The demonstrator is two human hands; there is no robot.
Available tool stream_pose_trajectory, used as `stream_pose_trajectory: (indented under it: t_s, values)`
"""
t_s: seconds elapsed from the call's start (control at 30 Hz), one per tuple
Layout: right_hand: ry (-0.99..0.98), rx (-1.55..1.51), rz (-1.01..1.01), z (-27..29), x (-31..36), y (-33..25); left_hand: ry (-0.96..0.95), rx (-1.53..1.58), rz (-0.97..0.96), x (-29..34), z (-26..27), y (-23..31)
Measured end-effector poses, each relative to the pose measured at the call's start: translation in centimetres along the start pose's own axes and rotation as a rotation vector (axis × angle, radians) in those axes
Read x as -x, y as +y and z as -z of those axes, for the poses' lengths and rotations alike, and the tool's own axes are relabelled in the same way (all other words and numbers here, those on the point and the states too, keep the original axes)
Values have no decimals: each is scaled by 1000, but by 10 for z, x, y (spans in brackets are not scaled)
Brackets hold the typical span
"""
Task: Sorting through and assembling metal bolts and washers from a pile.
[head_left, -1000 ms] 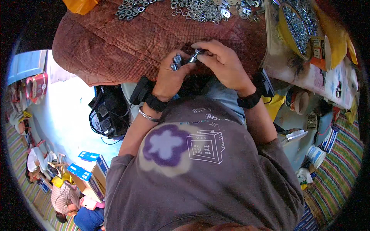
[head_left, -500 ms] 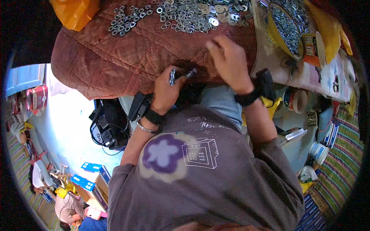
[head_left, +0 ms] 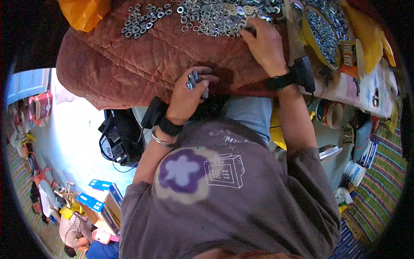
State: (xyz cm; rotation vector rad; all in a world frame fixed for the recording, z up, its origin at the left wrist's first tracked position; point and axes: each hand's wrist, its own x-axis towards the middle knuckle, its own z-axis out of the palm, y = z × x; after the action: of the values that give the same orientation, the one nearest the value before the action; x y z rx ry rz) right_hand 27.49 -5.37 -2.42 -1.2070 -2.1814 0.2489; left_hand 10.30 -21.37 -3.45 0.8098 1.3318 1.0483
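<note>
Several short shiny metal bolts [head_left: 192,80] stick up from my left hand [head_left: 186,96], whose fingers are curled round them above the near edge of the reddish-brown quilted cloth. Ahead and to the right, my right hand [head_left: 267,47] reaches to the near edge of a pile of metal washers [head_left: 211,19]. Its thumb and fingertips are bent together among the washers, and what lies between them is hidden. Left of that pile lies a separate group of hex nuts [head_left: 140,23].
A yellow-rimmed bowl [head_left: 308,39] of small metal parts stands at the right, beside an orange box [head_left: 351,58] and a yellow bag [head_left: 371,34]. An orange bag [head_left: 86,15] lies at the far left. Another person [head_left: 75,231] sits low at the left.
My right hand has moved forward from above the cloth to the washers, its fingers bending down. In my left hand the bolts have come together, and the one pointing right now stands with the others.
</note>
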Motion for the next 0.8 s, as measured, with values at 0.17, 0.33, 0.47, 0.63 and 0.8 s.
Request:
stream_pose_trajectory:
  t_s: [0.17,0.33,0.47,0.63,0.8]
  values:
    - [9,-122,-24,19,5,-26,-14,86,-17,2,-1,4]
    - [-421,-673,-61,13,33,-71,4,62,-164,-1,-5,0]
    - [-475,-673,-37,9,40,-81,1,-113,-179,4,-8,9]
    - [-545,-625,34,13,39,-78,-57,-204,-244,3,-2,-4]
    - [-623,-649,47,14,41,-70,-65,-267,-400,5,-4,-4]
